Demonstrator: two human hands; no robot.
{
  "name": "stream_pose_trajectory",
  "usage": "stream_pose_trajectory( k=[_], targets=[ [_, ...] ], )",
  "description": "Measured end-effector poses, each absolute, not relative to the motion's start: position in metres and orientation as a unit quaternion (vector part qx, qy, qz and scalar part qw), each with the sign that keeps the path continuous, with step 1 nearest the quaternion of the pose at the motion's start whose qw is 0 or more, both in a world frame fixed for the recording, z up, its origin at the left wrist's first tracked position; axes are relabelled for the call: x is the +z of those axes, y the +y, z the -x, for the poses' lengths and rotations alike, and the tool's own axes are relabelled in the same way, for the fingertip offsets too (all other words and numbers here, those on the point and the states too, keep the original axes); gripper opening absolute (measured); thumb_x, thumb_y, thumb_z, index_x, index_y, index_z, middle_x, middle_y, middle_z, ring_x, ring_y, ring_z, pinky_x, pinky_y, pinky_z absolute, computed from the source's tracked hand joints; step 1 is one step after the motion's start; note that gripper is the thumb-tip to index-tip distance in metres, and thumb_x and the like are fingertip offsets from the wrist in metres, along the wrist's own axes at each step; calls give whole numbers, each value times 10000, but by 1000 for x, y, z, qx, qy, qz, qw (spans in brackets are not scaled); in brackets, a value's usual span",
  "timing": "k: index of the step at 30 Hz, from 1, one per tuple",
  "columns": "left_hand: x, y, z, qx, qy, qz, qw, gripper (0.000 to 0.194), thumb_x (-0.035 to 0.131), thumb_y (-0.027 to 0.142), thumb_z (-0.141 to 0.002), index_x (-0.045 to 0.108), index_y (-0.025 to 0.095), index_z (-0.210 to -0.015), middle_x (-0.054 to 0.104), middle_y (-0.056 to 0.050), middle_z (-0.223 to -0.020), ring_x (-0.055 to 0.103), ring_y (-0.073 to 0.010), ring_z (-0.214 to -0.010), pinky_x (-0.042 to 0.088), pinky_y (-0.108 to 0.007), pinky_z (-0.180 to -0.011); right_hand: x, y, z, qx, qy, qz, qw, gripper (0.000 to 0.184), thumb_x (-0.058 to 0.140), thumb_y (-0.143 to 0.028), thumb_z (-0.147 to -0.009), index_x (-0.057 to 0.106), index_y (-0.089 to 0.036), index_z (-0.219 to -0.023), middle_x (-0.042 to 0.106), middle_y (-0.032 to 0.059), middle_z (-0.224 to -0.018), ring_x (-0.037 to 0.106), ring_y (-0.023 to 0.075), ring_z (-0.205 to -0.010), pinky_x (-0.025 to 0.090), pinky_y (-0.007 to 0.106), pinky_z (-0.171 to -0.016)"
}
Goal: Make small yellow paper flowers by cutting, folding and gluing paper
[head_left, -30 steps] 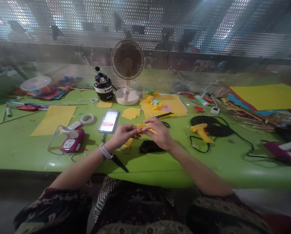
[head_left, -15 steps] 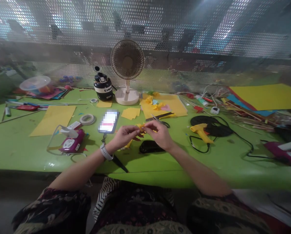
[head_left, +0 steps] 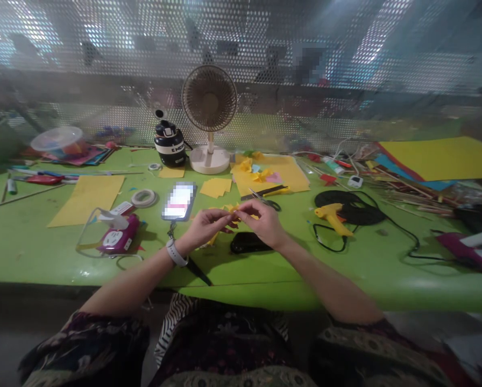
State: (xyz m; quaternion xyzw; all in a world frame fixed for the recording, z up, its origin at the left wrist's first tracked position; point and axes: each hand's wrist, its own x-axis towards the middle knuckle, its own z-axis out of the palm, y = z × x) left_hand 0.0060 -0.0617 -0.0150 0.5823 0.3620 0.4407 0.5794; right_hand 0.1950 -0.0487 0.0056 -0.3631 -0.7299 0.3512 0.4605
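Between the fingertips of both hands is a small piece of yellow paper (head_left: 232,207), largely covered by the fingers. My left hand (head_left: 208,226) pinches it from the left, and my right hand (head_left: 261,221) pinches it from the right, the fingertips almost meeting. Under my right hand lies a black case (head_left: 247,243). Scissors (head_left: 271,203) rest just beyond that hand. A phone (head_left: 179,201) lies beyond my left wrist. Several cut yellow paper squares (head_left: 215,187) and folded yellow paper flowers (head_left: 247,164) sit farther back.
A yellow glue gun (head_left: 333,217) with its cord lies to the right on the green table (head_left: 289,269). A white fan (head_left: 210,159) and a dark bottle (head_left: 170,144) stand at the back. Left are a tape roll (head_left: 144,198) and a purple power strip (head_left: 120,236).
My fingertips have shifted slightly around the yellow paper, and less of it shows above them. Both hands stay in nearly the same place.
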Motion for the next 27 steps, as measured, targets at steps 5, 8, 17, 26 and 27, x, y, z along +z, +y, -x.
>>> stream_pose_trajectory(
  k=[5, 8, 17, 26, 27],
  targets=[
    [-11, -64, -7, 446, 362, -592, 566, 426, 730, 519, -785, 761, 127, -949, 762, -107, -887, 727, -181, -822, 633, -303, -737, 4, -48, -195, 363, -720, 373, 460, 246, 702, -427, -829, 621, -196, -856, 715, 39, -819, 684, 176, -760, 566, 340, -762],
    [-9, -64, -6, 450, 359, -596, 560, 410, 732, 516, -783, 760, 129, -915, 758, -101, -877, 723, -177, -814, 634, -300, -731, 3, -47, -196, 375, -700, 387, 469, 306, 728, -441, -800, 596, -196, -929, 703, 44, -868, 673, 173, -792, 558, 329, -759],
    [-8, -65, -6, 414, 355, -594, 591, 397, 740, 504, -778, 752, 127, -901, 765, -125, -930, 729, -181, -810, 626, -302, -721, 12, -47, -197, 432, -711, 375, 408, 345, 628, -521, -865, 590, -192, -771, 627, 2, -736, 618, 151, -687, 527, 296, -676],
    [-13, -61, -4, 381, 361, -569, 633, 374, 799, 453, -731, 738, 111, -871, 756, -80, -802, 718, -146, -720, 609, -280, -727, 10, -52, -195, 270, -779, 378, 421, 272, 567, -406, -919, 560, -205, -737, 607, 11, -720, 564, 157, -692, 464, 298, -672],
    [-13, -61, -4, 379, 362, -573, 630, 378, 793, 462, -736, 736, 109, -858, 753, -78, -787, 718, -145, -712, 610, -280, -725, 11, -53, -195, 265, -781, 376, 421, 275, 561, -407, -923, 557, -206, -735, 607, 11, -719, 564, 157, -692, 464, 298, -673]
  ],
)
